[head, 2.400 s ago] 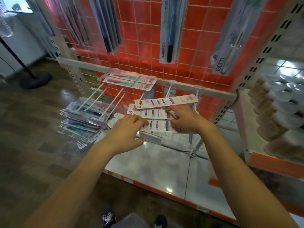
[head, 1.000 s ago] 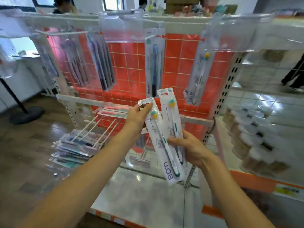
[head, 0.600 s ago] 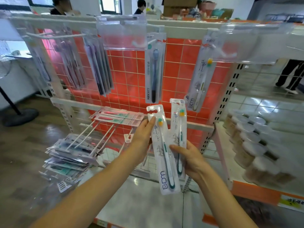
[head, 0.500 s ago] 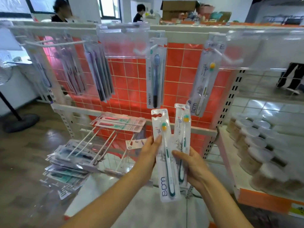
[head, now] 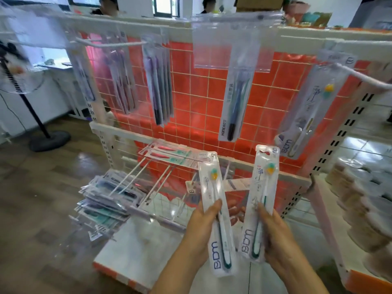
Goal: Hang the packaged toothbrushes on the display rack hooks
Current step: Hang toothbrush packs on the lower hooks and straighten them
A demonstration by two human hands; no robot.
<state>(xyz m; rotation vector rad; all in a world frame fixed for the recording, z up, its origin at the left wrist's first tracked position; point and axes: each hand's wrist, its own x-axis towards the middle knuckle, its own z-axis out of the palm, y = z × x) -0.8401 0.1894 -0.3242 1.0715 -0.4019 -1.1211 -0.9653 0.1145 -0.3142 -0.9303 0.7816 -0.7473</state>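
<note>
Your left hand (head: pixel 202 225) gripped one toothbrush pack (head: pixel 216 215), thumb across front; your right hand (head: pixel 275 232) gripped second pack (head: pixel 259 200), both upright, apart.

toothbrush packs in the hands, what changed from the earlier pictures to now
The two packs, held overlapped half a second ago, have been drawn apart: the left hand now grips the left pack and the right hand grips the right pack, with a gap between them. Further back, both hands were down at the packs on the lower hooks. Both packs remain upright and unhung; the matching pack still hangs on the rack.
</note>
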